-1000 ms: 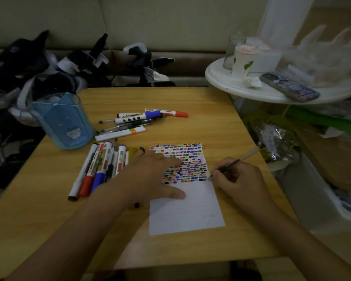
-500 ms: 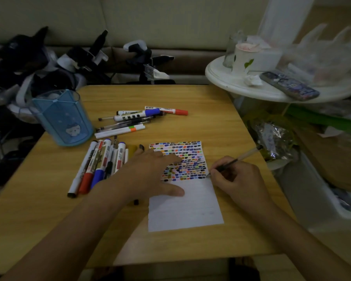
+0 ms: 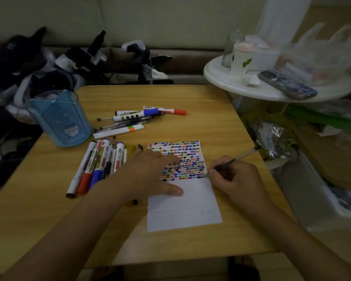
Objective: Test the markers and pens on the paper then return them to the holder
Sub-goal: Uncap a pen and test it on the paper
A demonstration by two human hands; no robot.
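A white paper [image 3: 182,209] lies on the wooden table [image 3: 201,110], its upper half filled with small coloured marks. My left hand [image 3: 148,175] presses flat on the paper's left side, fingers straight. My right hand [image 3: 237,179] grips a thin clear pen [image 3: 241,155], whose tip touches the paper's right edge at the last row of marks. A row of markers [image 3: 97,163] lies left of my left hand. A second pile of markers and pens [image 3: 134,118] lies further back. The blue holder [image 3: 61,118] stands at the table's left edge.
A round white side table [image 3: 272,88] at the right carries a paper cup [image 3: 241,57], a glass, a crumpled tissue and a phone [image 3: 288,84]. Plastic bags sit below it. Dark gear is piled on the sofa behind the table.
The hands have hardly moved; the pen tip stays at the paper's right edge. The view has shifted slightly.
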